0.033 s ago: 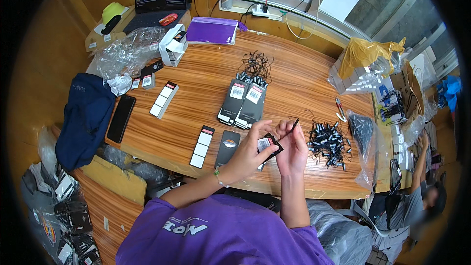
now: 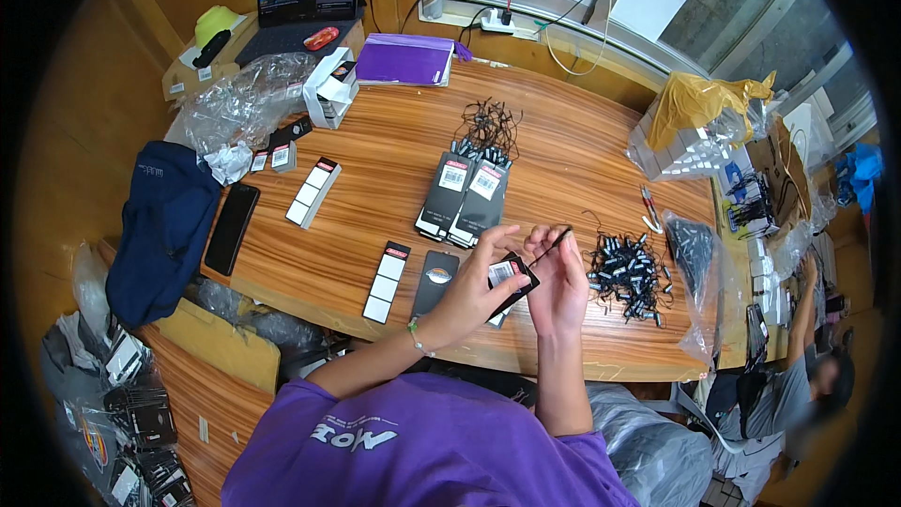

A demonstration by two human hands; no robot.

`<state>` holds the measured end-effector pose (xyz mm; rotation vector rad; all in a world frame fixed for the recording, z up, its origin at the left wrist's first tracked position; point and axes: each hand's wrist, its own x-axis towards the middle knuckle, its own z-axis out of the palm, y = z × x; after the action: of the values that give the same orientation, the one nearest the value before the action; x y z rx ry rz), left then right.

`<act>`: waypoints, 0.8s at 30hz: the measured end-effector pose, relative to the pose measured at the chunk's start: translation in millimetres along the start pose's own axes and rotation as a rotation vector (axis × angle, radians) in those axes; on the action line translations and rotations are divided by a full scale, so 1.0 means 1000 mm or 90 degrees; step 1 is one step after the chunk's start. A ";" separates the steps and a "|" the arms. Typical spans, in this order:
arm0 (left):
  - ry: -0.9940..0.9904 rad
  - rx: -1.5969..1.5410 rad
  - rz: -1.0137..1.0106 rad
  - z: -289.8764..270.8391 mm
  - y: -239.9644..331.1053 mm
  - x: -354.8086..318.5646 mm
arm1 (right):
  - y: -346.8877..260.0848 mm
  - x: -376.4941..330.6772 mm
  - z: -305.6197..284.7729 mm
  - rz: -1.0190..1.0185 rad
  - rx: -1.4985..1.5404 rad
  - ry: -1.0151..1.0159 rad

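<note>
With your left hand clamped on the black card and your right hand pinching the thin black cord, hold the card steady over the worktop and feed the cord in slowly.

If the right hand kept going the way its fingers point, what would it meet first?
The right hand points up-table; past the thin black cord it pinches, bare table follows, so the way looks free, though depth is unclear.

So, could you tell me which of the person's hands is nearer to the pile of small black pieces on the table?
Right. The right hand is just beside the pile of black pieces; the left hand is farther off, beyond the right.
</note>
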<state>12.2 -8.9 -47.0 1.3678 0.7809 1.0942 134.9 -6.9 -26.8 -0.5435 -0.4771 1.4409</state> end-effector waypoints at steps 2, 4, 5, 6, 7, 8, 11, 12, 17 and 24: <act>0.044 0.085 0.079 -0.001 -0.002 0.002 | 0.002 0.004 0.006 -0.034 -0.046 0.002; 0.030 0.195 0.142 -0.001 -0.001 0.001 | 0.000 0.005 -0.002 -0.111 -0.049 0.010; 0.004 0.198 0.082 0.002 0.004 -0.002 | 0.000 0.005 -0.002 -0.129 -0.029 0.024; 0.021 0.190 0.106 0.005 0.003 -0.003 | 0.001 0.006 -0.001 -0.146 -0.009 0.039; 0.027 0.146 0.089 0.006 -0.002 -0.003 | -0.001 0.006 0.002 -0.148 -0.007 0.029; 0.031 0.102 0.073 0.003 -0.006 -0.001 | -0.002 0.008 0.004 -0.152 -0.006 0.020; 0.002 -0.010 0.033 -0.002 -0.009 0.003 | -0.001 0.012 0.007 -0.141 0.015 0.003; -0.010 -0.064 0.011 -0.002 -0.008 0.004 | -0.001 0.012 0.008 -0.138 0.027 0.000; -0.107 -0.189 -0.075 -0.013 -0.012 0.006 | -0.011 0.019 0.001 -0.115 0.055 0.010; -0.256 -0.185 -0.171 -0.031 0.001 -0.002 | -0.044 0.032 -0.004 -0.149 0.053 -0.064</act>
<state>-17.4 0.4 -49.5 1.1454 0.4716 0.6617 174.1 22.3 -3.4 -0.3378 -0.5401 1.2609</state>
